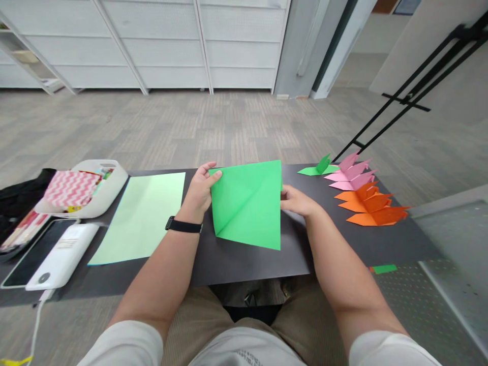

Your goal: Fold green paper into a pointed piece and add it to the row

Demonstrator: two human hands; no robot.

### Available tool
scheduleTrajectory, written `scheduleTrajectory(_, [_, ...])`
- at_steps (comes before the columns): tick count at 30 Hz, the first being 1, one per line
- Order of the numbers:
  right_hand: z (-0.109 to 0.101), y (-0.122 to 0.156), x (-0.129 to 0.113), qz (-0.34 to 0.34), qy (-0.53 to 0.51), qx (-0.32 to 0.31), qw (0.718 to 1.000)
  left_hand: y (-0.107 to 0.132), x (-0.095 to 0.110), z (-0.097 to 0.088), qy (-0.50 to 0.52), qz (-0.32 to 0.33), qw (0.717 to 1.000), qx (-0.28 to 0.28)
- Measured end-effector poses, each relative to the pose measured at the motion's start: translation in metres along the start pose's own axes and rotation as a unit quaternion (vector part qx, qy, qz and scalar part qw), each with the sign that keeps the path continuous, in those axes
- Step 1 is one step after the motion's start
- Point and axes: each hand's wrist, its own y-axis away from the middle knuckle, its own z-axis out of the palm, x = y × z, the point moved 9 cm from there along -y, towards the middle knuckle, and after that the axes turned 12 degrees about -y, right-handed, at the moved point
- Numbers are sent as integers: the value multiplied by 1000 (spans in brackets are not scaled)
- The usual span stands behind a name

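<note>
A square sheet of green paper (249, 208) with a diagonal crease is held up above the dark table, its face toward me. My left hand (202, 188) grips its upper left corner, thumb on the front and the other fingers behind. At the right edge is my right hand (299, 200), its fingertips partly hidden behind the paper. To the left lies a stack of pale green paper (147, 213). On the right stand a green folded paper figure (320, 166), several pink ones (353, 173) and several orange ones (371, 206).
A white basket (109, 190) with a pink zigzag-patterned item sits at the table's left end. Before it lie a tablet (36, 249) and a white power bank (63, 254) with a cable. A black metal stand (409, 99) rises beyond the right side.
</note>
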Motion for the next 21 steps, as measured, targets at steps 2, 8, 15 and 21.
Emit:
scheduleTrajectory(2, [2, -2, -3, -21, -17, 36, 999, 1, -6, 3, 17, -19, 1000, 0])
scheduleTrajectory(8, [-18, 1, -17, -117, -74, 230, 963, 12, -26, 26, 9, -85, 995, -48])
scheduleTrajectory(15, [-34, 26, -38, -117, -175, 241, 948, 22, -26, 45, -192, -14, 980, -43])
scheduleTrajectory(21, [-32, 38, -48, -22, -59, 245, 968, 29, -8, 52, -125, -63, 980, -141])
